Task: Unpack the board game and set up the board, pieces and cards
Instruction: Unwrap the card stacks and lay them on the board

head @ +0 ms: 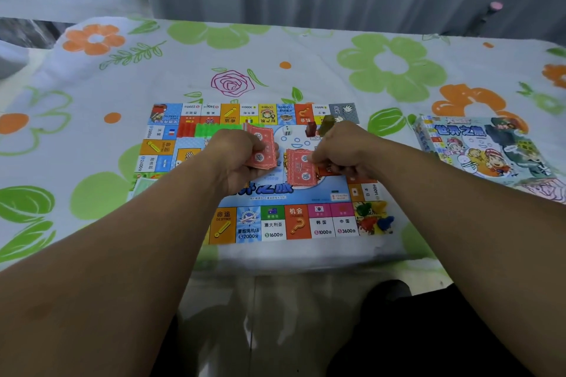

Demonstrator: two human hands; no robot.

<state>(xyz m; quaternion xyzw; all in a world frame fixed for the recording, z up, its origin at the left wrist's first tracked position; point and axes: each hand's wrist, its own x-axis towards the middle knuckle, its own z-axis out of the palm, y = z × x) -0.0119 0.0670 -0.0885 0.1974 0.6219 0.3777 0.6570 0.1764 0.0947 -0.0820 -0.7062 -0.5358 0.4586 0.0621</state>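
Over the board [269, 197], left hand [237, 159] seemingly grips cards [264, 148].

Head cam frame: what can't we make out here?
- Board middle, head view: covered by left hand, right hand and card pile.
- Right hand's hold on that pile: hidden by its own back.
- Two pieces beside the die: blurred.
- Left hand's card stack: only backs show.

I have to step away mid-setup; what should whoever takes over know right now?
Left hand grips a red card stack. Right hand pinches the second red pile lying on the board.
Done: board unfolded, die and pawns out, box set aside right.
To do: lay both card piles down neatly.
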